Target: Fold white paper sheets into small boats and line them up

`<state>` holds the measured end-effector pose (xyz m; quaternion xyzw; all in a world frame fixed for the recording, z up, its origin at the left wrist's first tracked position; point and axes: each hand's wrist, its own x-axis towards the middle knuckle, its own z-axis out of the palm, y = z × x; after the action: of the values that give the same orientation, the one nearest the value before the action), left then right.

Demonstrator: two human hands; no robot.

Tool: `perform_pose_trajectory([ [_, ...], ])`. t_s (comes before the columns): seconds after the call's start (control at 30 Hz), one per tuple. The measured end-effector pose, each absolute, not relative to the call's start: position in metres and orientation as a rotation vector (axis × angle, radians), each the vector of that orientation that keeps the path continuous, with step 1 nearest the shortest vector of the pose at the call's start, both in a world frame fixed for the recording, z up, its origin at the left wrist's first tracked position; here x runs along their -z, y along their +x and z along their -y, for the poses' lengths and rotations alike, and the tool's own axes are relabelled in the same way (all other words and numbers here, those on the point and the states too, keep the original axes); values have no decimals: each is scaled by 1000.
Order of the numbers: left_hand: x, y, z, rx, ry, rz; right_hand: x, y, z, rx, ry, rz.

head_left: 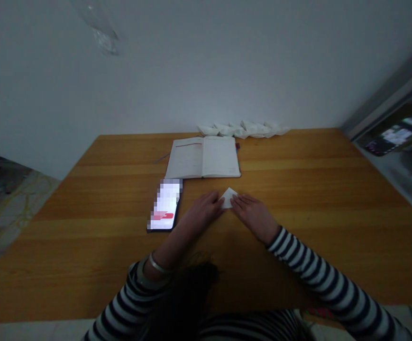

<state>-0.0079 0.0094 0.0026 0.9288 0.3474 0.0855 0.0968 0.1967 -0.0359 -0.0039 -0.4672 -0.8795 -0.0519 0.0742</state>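
A small white folded paper lies on the wooden table, its pointed top facing away from me. My left hand rests at its left side with fingertips pinched on the paper's edge. My right hand lies at its right side, fingers pressed flat on the paper's lower right edge. Both sleeves are striped, and a bangle sits on my left wrist.
A lit phone lies left of my left hand. An open notebook sits beyond the paper. Several white folded paper shapes line the table's far edge by the wall. A metal shelf with a screen stands at right.
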Motion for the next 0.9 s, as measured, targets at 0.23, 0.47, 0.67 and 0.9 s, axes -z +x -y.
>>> perform_pose_trajectory([
  [0.23, -12, -6, -4, -191, 3007, -969, 10, 193, 32, 177, -1367, 2455],
  [0.47, -14, -11, 13, -518, 2889, -999, -6, 187, 39, 152, -1302, 2267],
  [0.67, -9, -38, -2, -837, 2718, -1278, -15, 206, 42, 126, -1365, 2021],
  [0.9, -9, -33, -5, -1085, 2097, -1471, -1, 199, 39, -491, -1490, 1358],
])
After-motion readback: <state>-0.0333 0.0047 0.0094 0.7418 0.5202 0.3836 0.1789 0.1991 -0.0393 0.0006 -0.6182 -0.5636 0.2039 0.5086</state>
